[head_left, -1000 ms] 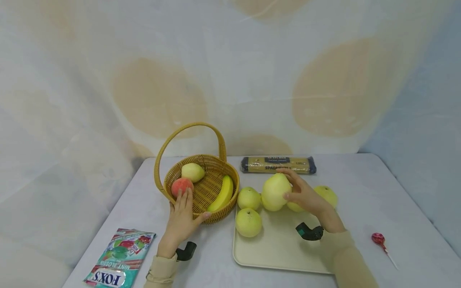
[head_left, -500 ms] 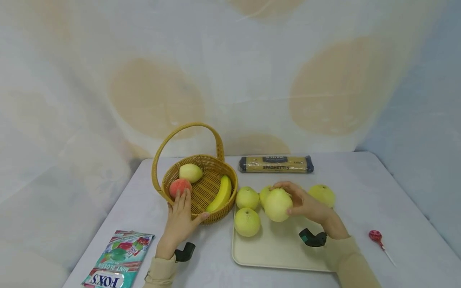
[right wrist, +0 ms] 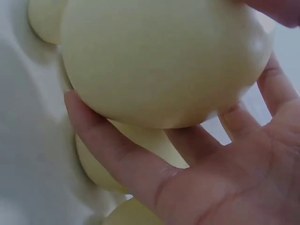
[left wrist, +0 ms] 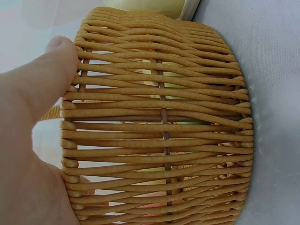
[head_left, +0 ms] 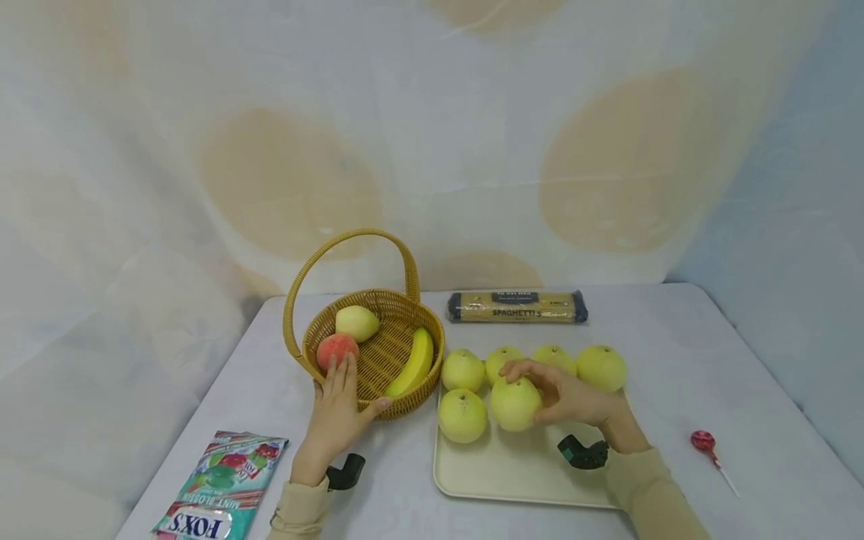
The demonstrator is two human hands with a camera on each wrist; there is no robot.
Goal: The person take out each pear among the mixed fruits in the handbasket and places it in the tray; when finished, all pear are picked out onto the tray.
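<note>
My right hand (head_left: 570, 397) holds a round yellow-green fruit (head_left: 516, 405) from its right side, with thumb and fingers around it, low over the cream tray (head_left: 520, 484). In the right wrist view the held fruit (right wrist: 164, 61) fills the upper middle, and the fingers (right wrist: 117, 150) spread beneath it. My left hand (head_left: 335, 412) rests on the near rim of the wicker basket (head_left: 405, 409), its fingers straight over the edge beside a peach (head_left: 337, 350). The left wrist view shows the thumb (left wrist: 61, 61) along the rim; the other fingertips are mostly hidden behind the weave.
The basket also holds a banana (head_left: 413, 364) and a pale yellow-green fruit (head_left: 358, 322). Several matching round fruits (head_left: 462, 416) line the tray's back and left. A spaghetti pack (head_left: 517, 307) lies behind, a lollipop (head_left: 703, 442) right, a candy bag (head_left: 223, 484) front left.
My right hand has brought the round fruit down and toward the front of the tray, uncovering the fruits in the back row. My left hand stays at the basket rim.
</note>
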